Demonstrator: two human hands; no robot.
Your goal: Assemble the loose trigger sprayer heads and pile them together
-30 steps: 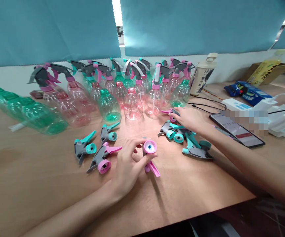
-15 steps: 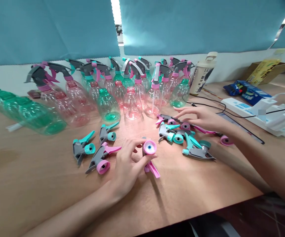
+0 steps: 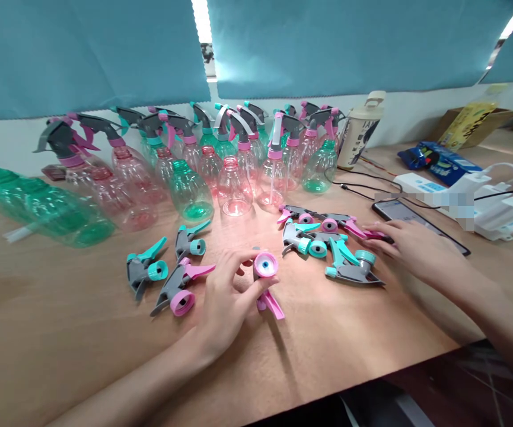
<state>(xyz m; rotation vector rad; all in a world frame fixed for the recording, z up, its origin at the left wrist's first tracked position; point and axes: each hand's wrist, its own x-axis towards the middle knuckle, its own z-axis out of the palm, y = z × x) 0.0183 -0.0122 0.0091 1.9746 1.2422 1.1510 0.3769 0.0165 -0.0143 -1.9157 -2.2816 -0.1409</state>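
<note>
My left hand (image 3: 227, 299) is closed on a pink and grey spray trigger head (image 3: 265, 274), held just above the wooden table (image 3: 60, 332) with its round pink cap facing me. My right hand (image 3: 411, 249) lies at the right end of a pile of loose trigger heads (image 3: 322, 240). Its fingers curve over another pink trigger head (image 3: 360, 231), whose body is hidden under the hand. Three more loose trigger heads (image 3: 169, 273) lie left of my left hand.
Several pink and green spray bottles (image 3: 233, 160) stand in rows at the back, some without heads. Green bottles (image 3: 47, 207) lie on their sides at the left. At the right are a phone (image 3: 398, 210), a white power strip (image 3: 474, 198), cables and a lidded cup (image 3: 365, 130).
My right hand drew back from the far side of the pile toward me and to the right, onto a pink trigger head. My left hand kept holding its trigger head still.
</note>
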